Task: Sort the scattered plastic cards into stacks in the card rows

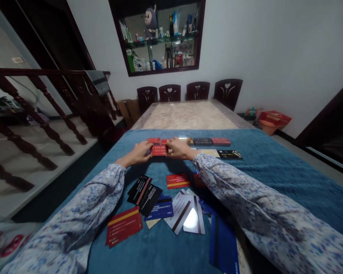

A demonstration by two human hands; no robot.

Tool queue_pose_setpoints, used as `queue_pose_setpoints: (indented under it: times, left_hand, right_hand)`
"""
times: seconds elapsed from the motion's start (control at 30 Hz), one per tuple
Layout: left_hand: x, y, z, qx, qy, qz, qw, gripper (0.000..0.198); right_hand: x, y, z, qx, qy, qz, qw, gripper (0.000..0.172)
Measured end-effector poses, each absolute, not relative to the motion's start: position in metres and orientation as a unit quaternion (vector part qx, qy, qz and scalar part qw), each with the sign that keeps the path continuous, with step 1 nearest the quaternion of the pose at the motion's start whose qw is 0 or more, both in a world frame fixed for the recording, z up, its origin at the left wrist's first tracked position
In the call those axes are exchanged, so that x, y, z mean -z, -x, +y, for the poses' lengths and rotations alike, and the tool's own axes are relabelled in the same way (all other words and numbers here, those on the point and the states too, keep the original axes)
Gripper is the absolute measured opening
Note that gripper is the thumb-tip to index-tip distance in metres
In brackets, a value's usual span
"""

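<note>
Near the far edge of the surface's blue part point(274, 182), the left hand point(144, 151) and right hand point(177, 148) pinch the red card point(158, 150) at its two ends. Red stacks point(153, 140) lie just behind; a careless finger could knock them crooked.

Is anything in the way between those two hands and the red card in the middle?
Nothing visible stands in the way: the left hand and right hand are at opposite ends of the red card, apparently touching it. The loose black cards lie nearer the wearer, outside that gap.
</note>
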State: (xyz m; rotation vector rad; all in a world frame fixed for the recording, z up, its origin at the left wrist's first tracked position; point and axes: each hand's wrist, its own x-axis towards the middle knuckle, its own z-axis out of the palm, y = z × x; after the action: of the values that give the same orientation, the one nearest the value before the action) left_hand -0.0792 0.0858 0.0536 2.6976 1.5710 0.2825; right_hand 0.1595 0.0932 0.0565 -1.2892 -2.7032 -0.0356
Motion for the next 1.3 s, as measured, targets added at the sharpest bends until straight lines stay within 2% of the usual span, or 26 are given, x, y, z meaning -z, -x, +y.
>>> queue_pose_setpoints:
  times: [0.13,0.6,1.3]
  left_hand:
    - [-0.058,0.084,0.101,-0.067,-0.853,0.518,-0.009,0.040]
    - [-0.058,0.101,0.163,-0.037,-0.817,0.574,-0.036,0.038]
    - [-0.044,0.101,0.197,-0.002,-0.816,0.575,0.054,0.019]
  right_hand:
    - [-0.066,-0.148,0.102,0.008,0.445,-0.892,0.079,0.037]
    - [-0.076,-0.114,0.155,0.006,0.475,-0.879,0.040,0.038]
    - [-0.060,-0.107,0.206,-0.086,0.483,-0.871,0.000,0.044]
